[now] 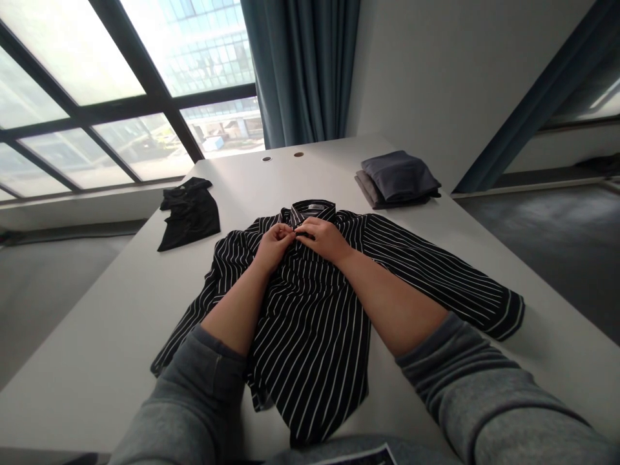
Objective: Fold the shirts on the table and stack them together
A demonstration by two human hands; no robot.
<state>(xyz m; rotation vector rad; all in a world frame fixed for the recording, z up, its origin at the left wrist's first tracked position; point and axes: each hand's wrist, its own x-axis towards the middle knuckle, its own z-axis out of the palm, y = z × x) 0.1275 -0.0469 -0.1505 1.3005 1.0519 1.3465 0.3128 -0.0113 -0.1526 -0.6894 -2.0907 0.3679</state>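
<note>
A black shirt with white stripes [314, 323] lies face up on the white table, its collar [314, 208] at the far end and its sleeves out to both sides. Just below the collar, my left hand [276, 244] pinches the front edge of the shirt. Close against it, my right hand [323, 237] also has its fingers closed on the cloth there. The fingertips of both hands nearly meet at the front opening. Whether a button sits between them is too small to tell.
On the white table [111, 316], a crumpled black garment [191, 213] lies at the left. A stack of folded dark clothes [400, 177] sits at the back right. Two round cable holes are near the far edge, before a blue curtain [303, 71] and window.
</note>
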